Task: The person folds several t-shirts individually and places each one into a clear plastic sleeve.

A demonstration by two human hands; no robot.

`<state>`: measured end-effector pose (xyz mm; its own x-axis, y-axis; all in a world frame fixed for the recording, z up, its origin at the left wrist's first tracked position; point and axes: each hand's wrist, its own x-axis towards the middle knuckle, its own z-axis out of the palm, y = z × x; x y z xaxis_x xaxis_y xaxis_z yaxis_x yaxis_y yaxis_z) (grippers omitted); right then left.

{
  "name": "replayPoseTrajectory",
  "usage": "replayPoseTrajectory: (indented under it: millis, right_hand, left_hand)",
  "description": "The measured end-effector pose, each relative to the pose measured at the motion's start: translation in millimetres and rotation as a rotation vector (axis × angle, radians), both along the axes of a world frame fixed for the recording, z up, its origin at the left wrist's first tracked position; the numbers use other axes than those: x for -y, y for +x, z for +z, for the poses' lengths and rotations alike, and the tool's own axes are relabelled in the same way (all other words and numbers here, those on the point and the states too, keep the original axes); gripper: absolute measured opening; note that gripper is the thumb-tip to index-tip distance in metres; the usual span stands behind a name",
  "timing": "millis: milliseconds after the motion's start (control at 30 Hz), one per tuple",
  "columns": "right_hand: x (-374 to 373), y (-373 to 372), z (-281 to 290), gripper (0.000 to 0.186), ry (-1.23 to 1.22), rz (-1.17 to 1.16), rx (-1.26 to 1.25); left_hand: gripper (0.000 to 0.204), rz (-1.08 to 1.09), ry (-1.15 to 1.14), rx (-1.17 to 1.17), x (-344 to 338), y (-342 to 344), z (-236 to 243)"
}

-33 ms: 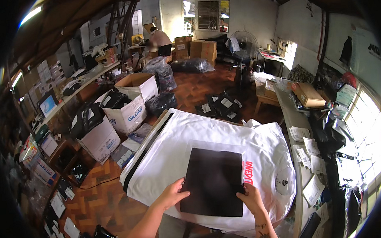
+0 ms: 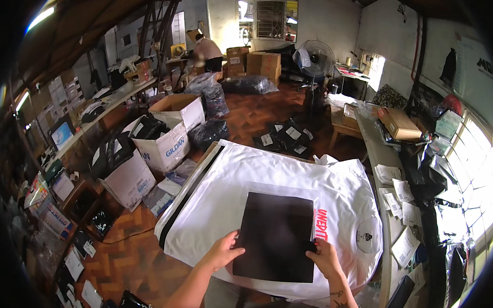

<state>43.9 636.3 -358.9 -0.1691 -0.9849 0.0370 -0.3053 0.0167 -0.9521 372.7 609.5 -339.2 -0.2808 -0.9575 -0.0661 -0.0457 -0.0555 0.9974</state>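
A flat black rectangular sheet (image 2: pixel 274 237), which may be folded cloth, lies over a white T-shirt (image 2: pixel 210 204) spread on the table. A clear plastic film (image 2: pixel 283 189) shows past its far and right edges. My left hand (image 2: pixel 226 251) grips the sheet's left edge, thumb toward the black surface. At the right edge my right hand (image 2: pixel 323 255) pinches it between thumb and fingers, beside the red lettering (image 2: pixel 320 222) on the shirt. The shirt's collar (image 2: pixel 367 234) points right. Whatever lies under the sheet is hidden.
White cartons (image 2: pixel 167 146) holding black packages stand at left. Black parcels (image 2: pixel 289 135) lie on the wooden floor beyond the table. A side table (image 2: pixel 381 190) at right bears paper slips (image 2: pixel 406 246) and a brown box (image 2: pixel 398 122). Far back, a person (image 2: pixel 206 51) stands near a fan (image 2: pixel 314 59).
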Motion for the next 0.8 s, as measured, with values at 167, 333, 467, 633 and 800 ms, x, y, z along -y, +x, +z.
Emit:
replayPoseTrajectory:
  millis: [167, 333, 467, 633, 800]
  right_hand:
    - [6.4, 12.4, 22.3, 0.026, 0.049, -0.171, -0.271]
    - [-38.6, -9.2, 82.3, 0.03, 0.352, -0.069, 1.282]
    - [-29.9, -13.4, 113.9, 0.034, 0.341, 0.283, 1.273]
    - [30.2, -15.8, 208.2, 0.025, 0.119, -0.028, 1.033]
    - [6.2, 2.4, 266.6, 0.025, -0.322, 0.03, 0.803]
  left_hand:
    - [0.036, 0.317, -0.064, 0.346, 16.3, -11.5, -11.3]
    - [0.032, -0.037, 0.663, -0.808, -18.5, 34.7, 67.3]
    - [0.024, 0.042, 0.788, -0.849, -7.4, 7.9, 117.7]
    - [0.019, -0.235, 0.448, -0.966, 74.1, -3.0, 181.6]
    - [0.031, -0.212, -0.267, -0.905, 33.9, 4.2, 285.0]
